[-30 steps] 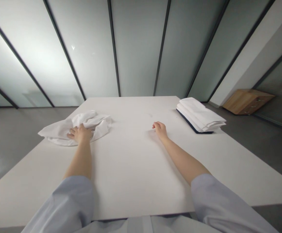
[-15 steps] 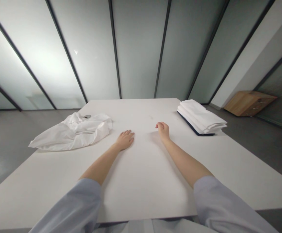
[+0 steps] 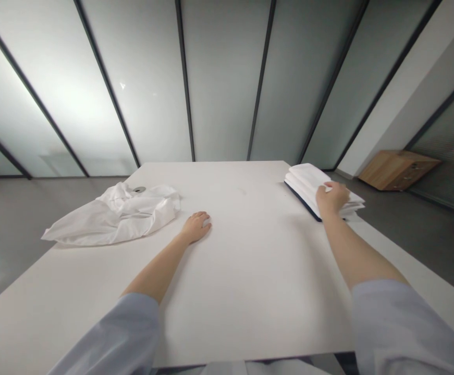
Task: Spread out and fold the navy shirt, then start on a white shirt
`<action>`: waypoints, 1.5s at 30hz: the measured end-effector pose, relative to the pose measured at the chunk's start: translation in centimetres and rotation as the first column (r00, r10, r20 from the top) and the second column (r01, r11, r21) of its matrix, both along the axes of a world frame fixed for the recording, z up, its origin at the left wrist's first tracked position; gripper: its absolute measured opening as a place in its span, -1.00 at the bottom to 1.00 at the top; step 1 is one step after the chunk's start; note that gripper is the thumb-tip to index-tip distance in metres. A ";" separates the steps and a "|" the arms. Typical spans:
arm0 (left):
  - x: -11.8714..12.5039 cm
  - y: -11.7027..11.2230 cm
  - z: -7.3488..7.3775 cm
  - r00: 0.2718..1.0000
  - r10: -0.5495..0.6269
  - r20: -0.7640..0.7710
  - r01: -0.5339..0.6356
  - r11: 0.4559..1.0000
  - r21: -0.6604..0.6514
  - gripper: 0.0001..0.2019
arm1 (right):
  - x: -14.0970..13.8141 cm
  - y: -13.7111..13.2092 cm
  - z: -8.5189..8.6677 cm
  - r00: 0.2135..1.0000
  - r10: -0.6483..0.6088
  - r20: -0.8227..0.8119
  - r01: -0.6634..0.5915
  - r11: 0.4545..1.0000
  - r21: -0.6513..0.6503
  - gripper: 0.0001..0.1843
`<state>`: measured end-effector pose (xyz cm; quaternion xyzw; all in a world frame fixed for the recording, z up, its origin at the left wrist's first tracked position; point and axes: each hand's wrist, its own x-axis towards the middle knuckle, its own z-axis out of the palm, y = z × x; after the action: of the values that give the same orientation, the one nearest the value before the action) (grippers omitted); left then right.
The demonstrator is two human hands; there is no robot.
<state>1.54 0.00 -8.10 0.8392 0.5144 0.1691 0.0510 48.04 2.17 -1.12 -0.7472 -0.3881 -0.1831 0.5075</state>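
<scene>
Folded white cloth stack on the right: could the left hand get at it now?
Not easily, it seems: the left hand is across the tabletop from the folded white cloth stack, and the right hand covers part of it.

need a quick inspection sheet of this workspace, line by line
surface: white table, faint mark toward the far side
things: rumpled cloth overhanging the left edge; folded white stack on a dark flat piece, right side
clutter: grey round piece by the cloth's far side, identity unclear
hands: left hand palm down, fingers extended, near mid-table; right hand at the stack, fingers curled, grip unclear
cables: nothing seen
surroundings: frosted panels ahead, wooden cabinet on the right, grey floor
</scene>
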 end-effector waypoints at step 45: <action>2.6 -2.5 2.0 0.993 -0.080 -0.084 0.093 0.981 0.170 -0.46 | -22.6 -5.3 -5.7 0.346 0.934 0.093 -0.726 0.329 -0.604 -0.62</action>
<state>4.16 -2.45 -6.10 0.8678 0.4623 0.1788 -0.0348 25.40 -3.13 -6.82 -0.4618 -0.8541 0.0528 0.2333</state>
